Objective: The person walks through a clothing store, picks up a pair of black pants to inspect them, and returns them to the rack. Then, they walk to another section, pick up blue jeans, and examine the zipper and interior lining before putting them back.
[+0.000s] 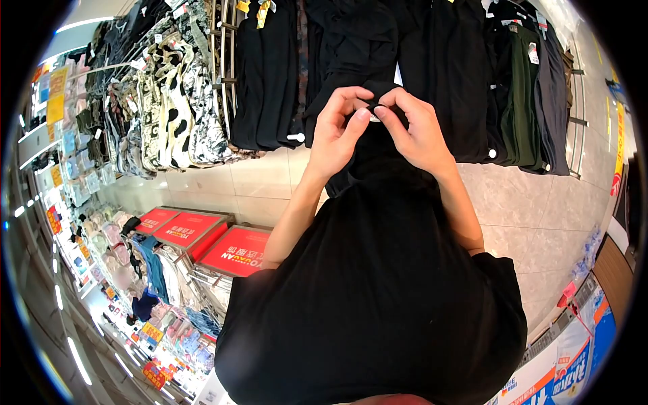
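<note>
My left hand [337, 131] and my right hand [417, 131] are raised close together in front of my chest, fingers curled and thumbs nearly meeting. Between them they pinch the edge of a black garment [382, 88]. A small pale piece shows between the thumb tips, too little of it visible to name. Just beyond my hands hang black trousers [445, 74] on a rack, and the held cloth blends into the dark clothes there.
Patterned trousers [182, 101] hang on the rack to the left, dark green trousers [522, 101] on the right. Red sign boards [236, 250] top low stands at left, near shelves of folded clothes. Tiled floor [520, 216] lies between. Printed boxes [567, 368] stand at lower right.
</note>
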`<state>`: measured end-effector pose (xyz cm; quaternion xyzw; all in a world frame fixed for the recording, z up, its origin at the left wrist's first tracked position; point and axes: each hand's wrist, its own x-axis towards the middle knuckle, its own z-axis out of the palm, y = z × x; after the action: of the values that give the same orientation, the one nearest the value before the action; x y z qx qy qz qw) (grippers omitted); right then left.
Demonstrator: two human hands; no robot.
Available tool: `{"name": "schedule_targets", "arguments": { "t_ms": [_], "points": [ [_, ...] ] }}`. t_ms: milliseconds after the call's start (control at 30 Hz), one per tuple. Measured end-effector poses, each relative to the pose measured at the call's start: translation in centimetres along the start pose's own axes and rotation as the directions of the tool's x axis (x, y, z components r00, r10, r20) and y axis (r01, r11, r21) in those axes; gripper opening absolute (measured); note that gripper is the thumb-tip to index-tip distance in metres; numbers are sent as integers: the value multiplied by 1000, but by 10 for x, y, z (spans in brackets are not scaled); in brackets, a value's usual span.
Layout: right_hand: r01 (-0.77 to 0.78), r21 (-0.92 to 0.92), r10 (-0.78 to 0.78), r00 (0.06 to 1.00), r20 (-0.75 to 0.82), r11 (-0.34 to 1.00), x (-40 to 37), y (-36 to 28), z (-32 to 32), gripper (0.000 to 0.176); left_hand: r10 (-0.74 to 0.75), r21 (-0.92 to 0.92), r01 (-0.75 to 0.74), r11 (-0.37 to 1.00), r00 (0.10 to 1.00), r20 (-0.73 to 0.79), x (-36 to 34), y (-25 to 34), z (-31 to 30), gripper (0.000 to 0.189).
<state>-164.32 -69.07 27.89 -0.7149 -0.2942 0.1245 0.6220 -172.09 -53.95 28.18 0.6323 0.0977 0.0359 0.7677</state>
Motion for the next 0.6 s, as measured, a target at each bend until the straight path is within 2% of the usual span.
{"name": "schedule_targets", "arguments": {
  "t_ms": [67,133,167,233,367,433,600],
  "points": [
    [47,-14,-47,999,16,999,0,3,0,7,-15,-2,15,1000,1000,5,0,-3,2,24],
    [-49,100,42,996,78,994,0,5,-3,10,-25,0,25,1000,1000,-1,-1,-3,3,24],
    [-49,100,41,996,79,994,0,5,-5,10,-24,0,24,1000,1000,-2,-1,-2,3,24],
    [-216,240,185,972,147,946,0,6,-7,14,-76,-12,77,997,997,4,-2,1,2,25],
    [-267,334,217,959,179,904,0,17,-4,19,-54,-21,54,998,998,9,-3,2,-1,32],
    [-324,431,265,945,193,842,0,21,-2,21,-64,-19,64,998,998,18,-5,4,-2,40],
    [-367,481,299,930,214,796,-1,23,-2,19,-59,-4,59,998,998,37,-5,4,-3,44]
  ]
}}
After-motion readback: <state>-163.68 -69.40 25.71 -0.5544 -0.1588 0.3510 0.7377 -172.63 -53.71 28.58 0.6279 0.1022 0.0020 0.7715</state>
